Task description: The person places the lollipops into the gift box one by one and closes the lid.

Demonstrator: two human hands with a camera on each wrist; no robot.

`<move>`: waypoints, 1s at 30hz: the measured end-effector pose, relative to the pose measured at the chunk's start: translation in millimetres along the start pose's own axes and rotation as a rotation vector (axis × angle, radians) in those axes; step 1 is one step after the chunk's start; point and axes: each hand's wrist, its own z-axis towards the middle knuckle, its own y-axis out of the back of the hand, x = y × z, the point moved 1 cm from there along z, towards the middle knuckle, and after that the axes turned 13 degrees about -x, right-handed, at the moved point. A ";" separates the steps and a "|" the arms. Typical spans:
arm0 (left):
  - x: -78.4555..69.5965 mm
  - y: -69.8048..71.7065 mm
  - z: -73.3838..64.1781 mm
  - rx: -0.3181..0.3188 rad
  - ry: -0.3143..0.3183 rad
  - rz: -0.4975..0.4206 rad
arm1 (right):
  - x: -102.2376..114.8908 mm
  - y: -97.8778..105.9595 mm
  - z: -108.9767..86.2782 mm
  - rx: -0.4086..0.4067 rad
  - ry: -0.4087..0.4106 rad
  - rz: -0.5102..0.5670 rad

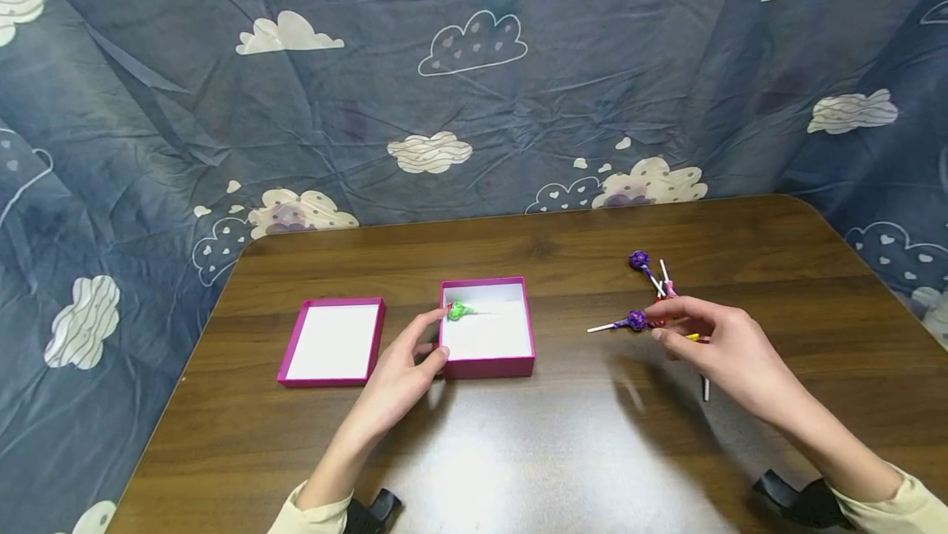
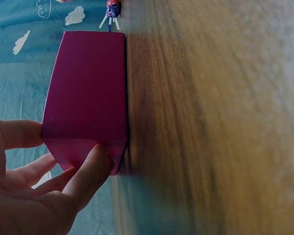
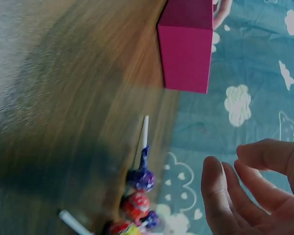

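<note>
A magenta box [image 1: 490, 367] with a white inside stands uncovered at the middle of the table. In it lies a green-wrapped lollipop [image 1: 459, 311], its stick toward the right. My left hand [image 1: 403, 365] touches the box's left wall, with the thumb [image 2: 90, 169] against the side near the front corner and the index fingertip at the rim. Over the lollipops on the right hovers my right hand [image 1: 729, 349], thumb and fingers apart and nothing between them. A purple lollipop [image 1: 636, 320] lies just left of its fingertips; red, pink and yellow wrappers are partly hidden below.
To the left of the box lies its magenta lid [image 1: 333, 342], white inside up. Another purple lollipop [image 1: 639, 260] lies at the back of the pile. Behind the wooden table [image 1: 548, 435] hangs a blue cloth [image 1: 518, 106] with cloud prints.
</note>
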 end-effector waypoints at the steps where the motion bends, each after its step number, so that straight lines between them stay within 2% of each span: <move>1: 0.2 0.0 0.0 -0.001 -0.001 0.002 | -3.0 2.0 -0.8 0.003 -0.020 0.013; 7: 1.0 -0.5 -0.3 -0.001 -0.010 -0.007 | -24.5 13.7 -5.5 -0.006 -0.150 0.084; 11: 0.2 -0.6 -1.8 0.005 -0.008 -0.027 | -37.8 20.9 -9.8 -0.049 -0.207 0.115; 15: -0.6 0.0 -2.7 0.001 -0.004 -0.039 | -49.0 26.4 -14.7 -0.058 -0.266 0.142; 18: -0.2 -0.4 -3.2 -0.002 -0.004 -0.046 | -57.7 30.3 -18.4 -0.058 -0.291 0.109; 24: 1.3 -0.8 -2.0 0.003 0.006 -0.033 | -74.2 35.9 -24.5 -0.025 -0.290 -0.040; 30: 1.2 -0.9 -0.9 0.013 0.033 -0.037 | -80.9 32.4 -25.2 0.034 -0.307 -0.069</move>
